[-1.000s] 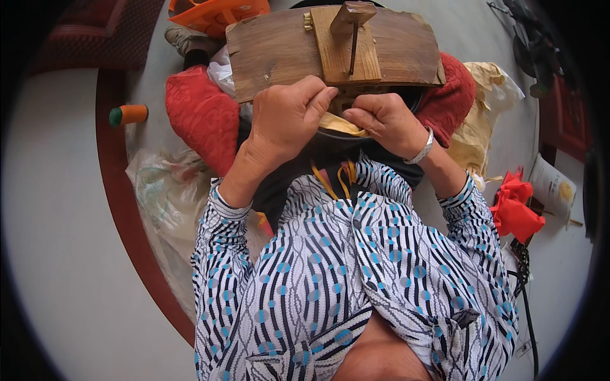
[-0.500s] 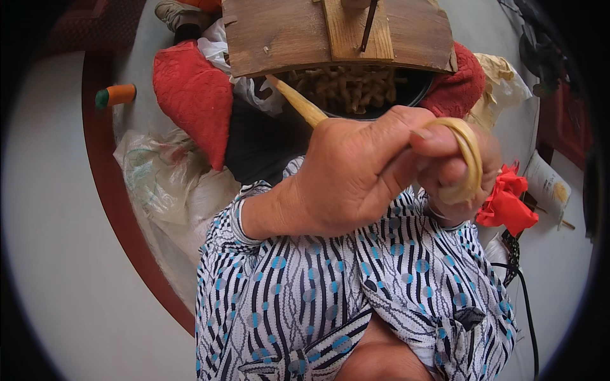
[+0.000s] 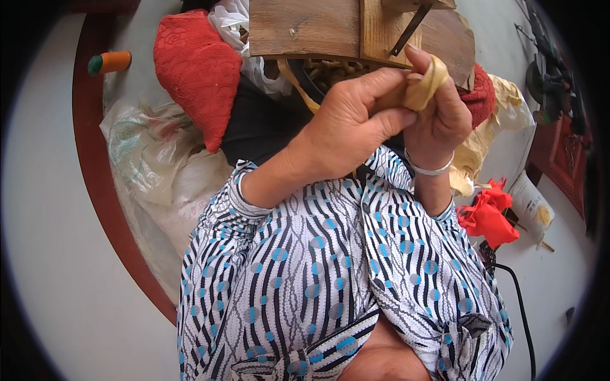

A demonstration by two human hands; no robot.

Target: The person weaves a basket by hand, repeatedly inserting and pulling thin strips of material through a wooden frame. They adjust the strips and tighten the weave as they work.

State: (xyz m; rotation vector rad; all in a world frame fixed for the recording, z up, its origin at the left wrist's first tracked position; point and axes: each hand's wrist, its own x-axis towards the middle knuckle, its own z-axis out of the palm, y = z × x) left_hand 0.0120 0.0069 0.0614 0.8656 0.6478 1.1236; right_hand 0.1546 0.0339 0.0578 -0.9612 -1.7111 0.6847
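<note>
A tan, flat, pliable strip is wound around a finger of my right hand, which is curled with its thumb up near the wooden board. My left hand pinches the strip beside that loop, its fingers closed. The strip's free tail trails from behind my left hand up toward the board's near edge. Both hands are close together, just in front of the wooden board. Partly hidden under the board is a dark round container holding several tan knotted pieces.
A thin dark metal bar slants down onto the board. Red cloth lies at left, by clear plastic bags. An orange and green spool stands farther left. Red crumpled material and a black cable are at right.
Both hands have moved away from my body, closer to the board. The loop on my right hand now lies more tightly wrapped, and my left fingers pinch beside it.
</note>
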